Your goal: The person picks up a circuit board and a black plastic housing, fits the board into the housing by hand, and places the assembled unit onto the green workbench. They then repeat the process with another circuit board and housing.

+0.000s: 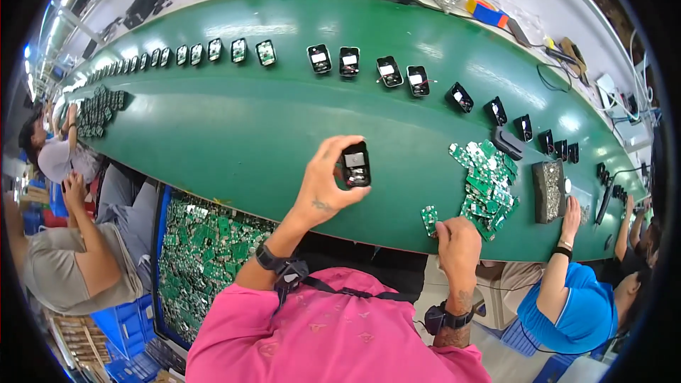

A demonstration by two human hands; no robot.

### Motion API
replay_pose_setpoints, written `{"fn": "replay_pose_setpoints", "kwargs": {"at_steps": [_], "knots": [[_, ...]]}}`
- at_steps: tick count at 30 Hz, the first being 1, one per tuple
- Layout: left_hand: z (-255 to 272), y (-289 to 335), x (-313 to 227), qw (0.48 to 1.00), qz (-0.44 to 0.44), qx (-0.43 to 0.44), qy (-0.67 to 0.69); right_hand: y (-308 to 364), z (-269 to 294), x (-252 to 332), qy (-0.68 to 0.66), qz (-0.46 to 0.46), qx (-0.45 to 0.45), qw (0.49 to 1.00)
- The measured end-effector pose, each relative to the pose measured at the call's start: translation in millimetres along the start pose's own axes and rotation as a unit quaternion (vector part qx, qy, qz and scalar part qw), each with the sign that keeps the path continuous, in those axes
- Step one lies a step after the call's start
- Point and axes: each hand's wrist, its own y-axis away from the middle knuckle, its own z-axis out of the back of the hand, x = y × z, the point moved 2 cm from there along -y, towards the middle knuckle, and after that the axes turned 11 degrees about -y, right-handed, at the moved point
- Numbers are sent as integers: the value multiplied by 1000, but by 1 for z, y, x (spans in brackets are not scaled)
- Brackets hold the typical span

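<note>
My left hand (323, 183) grips a small black plastic casing (356, 176) by its sides, raised over the green bench, its hollow face up. A silver-white piece lies inside it. Near the bench's front edge my right hand (461, 247) is closed, with thumb and forefinger at the edge of a small green circuit board (428, 220); the fingertips partly hide the grip. Just beyond that hand is a loose heap of green circuit boards (489, 184).
Black casings (389, 71) form a long curved row across the green bench (241, 128). A crate of circuit boards (206, 262) stands at my left. To the right are a grey-brown block (547, 191) and a co-worker in blue (574, 305); other people sit at left.
</note>
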Motion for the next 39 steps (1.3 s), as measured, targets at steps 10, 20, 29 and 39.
{"fn": "replay_pose_setpoints", "kwargs": {"at_steps": [10,20,29,39], "knots": [[-14,26,-11,999,7,14,-46,-28,0,10,-146,18,132,980],[-32,50,-13,998,64,-8,-29,-8,14,-17,-426,-265,109,858],[-44,47,-38,999,0,-8,-52,-22,8,60,-692,-233,66,680],[-39,49,-40,995,-31,-14,-96,-17,-10,67,-633,-218,93,737]]}}
